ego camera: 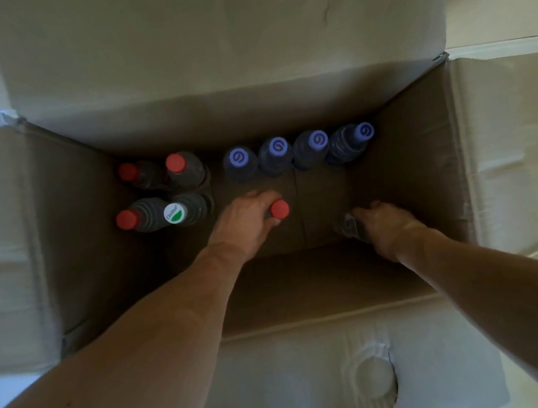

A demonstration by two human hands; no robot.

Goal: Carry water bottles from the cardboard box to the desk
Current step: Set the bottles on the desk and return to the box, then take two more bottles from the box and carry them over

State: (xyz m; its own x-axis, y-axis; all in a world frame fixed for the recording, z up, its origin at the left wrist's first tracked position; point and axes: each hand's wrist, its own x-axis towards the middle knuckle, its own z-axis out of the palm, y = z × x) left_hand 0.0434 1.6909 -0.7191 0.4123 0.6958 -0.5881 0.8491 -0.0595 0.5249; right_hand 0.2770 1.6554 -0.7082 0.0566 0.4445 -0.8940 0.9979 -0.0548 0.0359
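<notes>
Water bottles [292,155] stood along cardboard box [70,204] floor, left hand [246,222] gripped red-capped bottle [279,210] by the neck, right hand [386,223] curled round clear bottle [348,225] near front wall

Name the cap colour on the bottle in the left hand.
Red. The head view shows the left hand holding the bottle just below its cap.

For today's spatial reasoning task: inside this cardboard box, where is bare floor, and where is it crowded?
Bare floor lies between the purple-capped row and the left hand and right hand. Crowded: the far left cluster of red-capped bottles and the far wall.
</notes>
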